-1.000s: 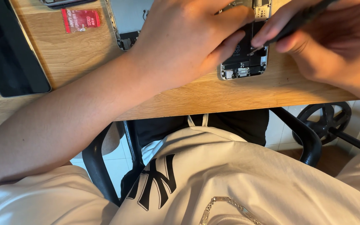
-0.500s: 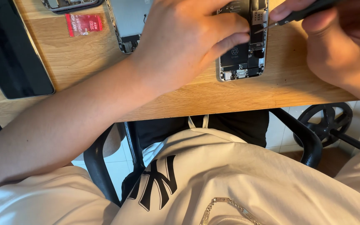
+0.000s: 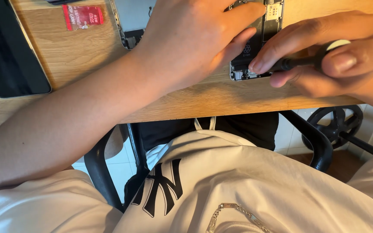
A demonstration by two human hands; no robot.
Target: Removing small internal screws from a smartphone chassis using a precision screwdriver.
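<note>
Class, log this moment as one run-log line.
left hand: steadies opened phone | right hand: holds screwdriver, tip at phone | surface: wooden desk

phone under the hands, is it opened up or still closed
Opened up: the phone lies flat on the desk with its battery and inner parts bare, no screen over them.

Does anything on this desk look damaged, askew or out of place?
Nothing looks spilled or broken. The opened phone lies back-off near the wooden desk edge, steadied by the left hand while the right hand works a screwdriver at it. A separated phone panel and red packet lie apart.
</note>
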